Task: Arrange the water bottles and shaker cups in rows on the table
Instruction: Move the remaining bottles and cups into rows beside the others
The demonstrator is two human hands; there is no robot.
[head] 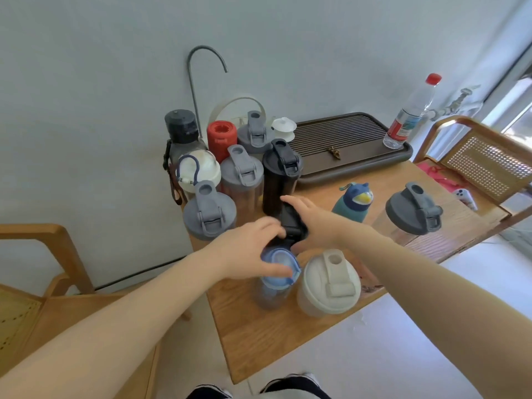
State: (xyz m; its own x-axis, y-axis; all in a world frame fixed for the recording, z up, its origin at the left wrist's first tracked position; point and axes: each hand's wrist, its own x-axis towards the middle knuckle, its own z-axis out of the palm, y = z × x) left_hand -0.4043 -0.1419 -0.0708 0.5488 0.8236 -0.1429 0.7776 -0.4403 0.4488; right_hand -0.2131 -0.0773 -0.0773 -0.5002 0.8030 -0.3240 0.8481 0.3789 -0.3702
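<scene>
Both hands at bottles, near table edge.
Left hand (247,249) grips blue-lidded bottle (277,279) by its lid; right hand (312,218) rests on black cup (292,226), grasp unclear. Cream cup (328,283) just beside; grey-lidded cups (210,211) grouped behind on table (273,335).

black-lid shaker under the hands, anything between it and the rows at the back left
Nothing visible blocks it. The black-lid shaker, held between the left hand and right hand, sits right in front of the tall black shaker and beside the grey-lid shaker, both already in the rows.
</scene>
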